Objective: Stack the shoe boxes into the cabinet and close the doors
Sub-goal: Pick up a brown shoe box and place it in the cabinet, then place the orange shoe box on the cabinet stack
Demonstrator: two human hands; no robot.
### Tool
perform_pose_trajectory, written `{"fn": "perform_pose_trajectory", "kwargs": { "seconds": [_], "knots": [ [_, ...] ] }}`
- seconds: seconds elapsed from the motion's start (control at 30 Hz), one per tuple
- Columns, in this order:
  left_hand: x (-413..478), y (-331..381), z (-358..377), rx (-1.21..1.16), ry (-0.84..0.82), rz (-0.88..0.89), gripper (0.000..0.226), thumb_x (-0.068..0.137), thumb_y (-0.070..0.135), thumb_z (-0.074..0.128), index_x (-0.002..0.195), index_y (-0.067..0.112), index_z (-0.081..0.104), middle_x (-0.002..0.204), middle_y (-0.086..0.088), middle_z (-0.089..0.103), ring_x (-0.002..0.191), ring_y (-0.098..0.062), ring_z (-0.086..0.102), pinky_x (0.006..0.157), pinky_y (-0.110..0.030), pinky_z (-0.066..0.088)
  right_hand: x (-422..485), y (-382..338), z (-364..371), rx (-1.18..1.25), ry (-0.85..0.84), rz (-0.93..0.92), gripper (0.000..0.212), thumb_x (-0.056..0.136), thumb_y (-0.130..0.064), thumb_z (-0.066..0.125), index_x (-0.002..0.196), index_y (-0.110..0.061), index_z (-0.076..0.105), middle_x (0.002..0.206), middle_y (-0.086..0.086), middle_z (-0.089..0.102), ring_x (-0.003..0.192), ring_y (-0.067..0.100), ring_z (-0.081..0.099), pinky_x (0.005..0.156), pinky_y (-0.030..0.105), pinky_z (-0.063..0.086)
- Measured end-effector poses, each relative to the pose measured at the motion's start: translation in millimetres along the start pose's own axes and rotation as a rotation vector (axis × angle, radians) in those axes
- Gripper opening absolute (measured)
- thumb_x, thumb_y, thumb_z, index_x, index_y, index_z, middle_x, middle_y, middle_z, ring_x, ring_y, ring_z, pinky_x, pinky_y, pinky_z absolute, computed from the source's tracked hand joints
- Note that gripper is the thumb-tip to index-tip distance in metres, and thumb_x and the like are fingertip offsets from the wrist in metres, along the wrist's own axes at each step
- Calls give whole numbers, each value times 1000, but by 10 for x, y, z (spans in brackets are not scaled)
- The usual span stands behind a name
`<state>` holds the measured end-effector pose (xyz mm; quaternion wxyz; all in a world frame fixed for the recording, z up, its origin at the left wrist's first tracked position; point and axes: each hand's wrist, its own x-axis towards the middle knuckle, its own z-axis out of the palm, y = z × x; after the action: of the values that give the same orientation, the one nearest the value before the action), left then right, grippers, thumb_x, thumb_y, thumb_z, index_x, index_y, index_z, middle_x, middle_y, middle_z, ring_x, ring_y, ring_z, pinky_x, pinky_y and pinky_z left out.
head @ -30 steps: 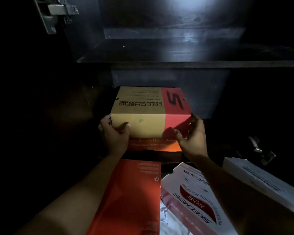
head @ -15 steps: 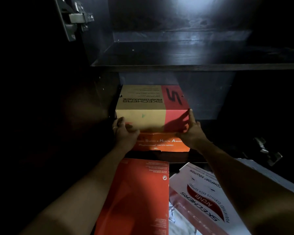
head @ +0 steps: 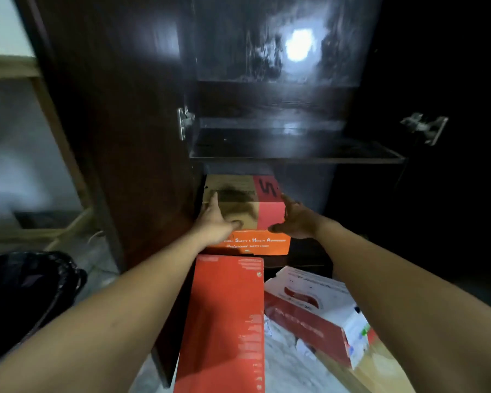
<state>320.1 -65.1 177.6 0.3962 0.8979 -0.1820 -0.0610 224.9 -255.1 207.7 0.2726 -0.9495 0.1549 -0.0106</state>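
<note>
- Tan-and-red shoe box (head: 243, 204) sits in the cabinet's lower compartment, stacked on the orange safety-shoe box (head: 257, 244), hard against the left wall.
- My left hand (head: 217, 222) lies flat on that box's front left corner, fingers stretched out up the face, not clamping anything.
- My right hand (head: 295, 219) is at its right front edge, fingers spread and open; contact or just beside it, I cannot tell.
- Above the box: dark shelf (head: 295, 150), nothing on it.
- Left of the box: open cabinet door (head: 111, 123), hinge (head: 184, 121) at shelf height.
- Below the box, outside the cabinet: long red box (head: 224, 321) lying flat, end toward the stack.
- Right of that: white-and-red box (head: 312, 310), tilted.
</note>
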Motion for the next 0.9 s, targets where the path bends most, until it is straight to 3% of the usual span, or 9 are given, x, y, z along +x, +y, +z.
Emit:
{"fn": "perform_pose_trajectory", "kwargs": {
  "seconds": [0.17, 0.3, 0.4, 0.53, 0.6, 0.7, 0.73, 0.83, 0.9],
  "knots": [
    [-852, 167, -274, 12, -27, 47, 109, 84, 38, 76, 160, 23, 0, 164, -12, 20, 149, -29, 26, 116, -33, 27, -1001, -357, -278, 52, 70, -13, 77, 88, -23, 75, 151, -11, 34, 150, 13, 43, 135, 27, 45, 99, 26, 38],
    [-1502, -188, -122, 1, -48, 40, 109, 84, 42, 76, 160, 19, 2, 158, -12, 35, 143, -28, 37, 113, -33, 34, -1562, -291, -38, 125, 52, -15, 83, 86, -28, 77, 152, -11, 30, 147, 9, 46, 135, 26, 46, 102, 28, 39],
    [-1875, -636, 117, 7, -82, -41, 108, 80, 43, 77, 160, 19, 8, 157, -13, 35, 141, -29, 39, 113, -33, 34, -1766, -97, 385, 230, 39, -35, 74, 80, -32, 80, 143, -21, 43, 127, 2, 61, 119, 25, 60, 103, 39, 48],
    [-2124, -1329, 512, 22, -104, -159, 111, 66, 57, 77, 156, 21, 23, 145, -10, 49, 132, -28, 49, 108, -36, 42, -1828, 404, 1268, 342, -27, 21, 101, 63, -63, 82, 147, -46, 30, 146, 0, 46, 133, 22, 48, 110, 47, 43],
    [-2230, -1565, 679, 62, -117, -206, 107, 71, 52, 79, 156, 20, 23, 142, -14, 47, 129, -31, 49, 106, -39, 44, -1927, 588, 1628, 427, -27, -6, 98, 65, -50, 88, 145, -48, 31, 144, -6, 47, 133, 14, 47, 109, 41, 43],
    [-2296, -1789, 874, 83, -135, -258, 108, 71, 51, 80, 156, 22, 21, 140, -14, 43, 127, -33, 49, 104, -43, 45, -2128, 662, 1940, 589, 1, 55, 84, 67, -26, 91, 135, -31, 42, 124, -24, 51, 113, -17, 53, 90, 8, 44],
    [-2290, -1857, 933, 83, -140, -272, 110, 69, 53, 80, 156, 24, 21, 141, -14, 43, 128, -34, 48, 104, -44, 45, -2168, 695, 2055, 637, -7, 55, 78, 66, -21, 90, 130, -27, 45, 117, -26, 54, 105, -22, 53, 84, 6, 46],
    [-2211, -2063, 1110, 70, -141, -288, 116, 58, 66, 75, 154, 28, 22, 144, -11, 42, 131, -34, 44, 101, -48, 46, -2159, 780, 2352, 714, -8, 26, 71, 69, -5, 89, 124, -24, 48, 111, -18, 64, 106, -20, 56, 89, 15, 53],
    [-2190, -2120, 1190, 42, -129, -301, 115, 60, 62, 78, 154, 28, 21, 145, -10, 40, 130, -34, 45, 97, -45, 47, -2080, 882, 2555, 759, 13, 60, 68, 71, 3, 85, 119, -26, 46, 105, -20, 62, 101, -24, 55, 80, 6, 49]
  ]
}}
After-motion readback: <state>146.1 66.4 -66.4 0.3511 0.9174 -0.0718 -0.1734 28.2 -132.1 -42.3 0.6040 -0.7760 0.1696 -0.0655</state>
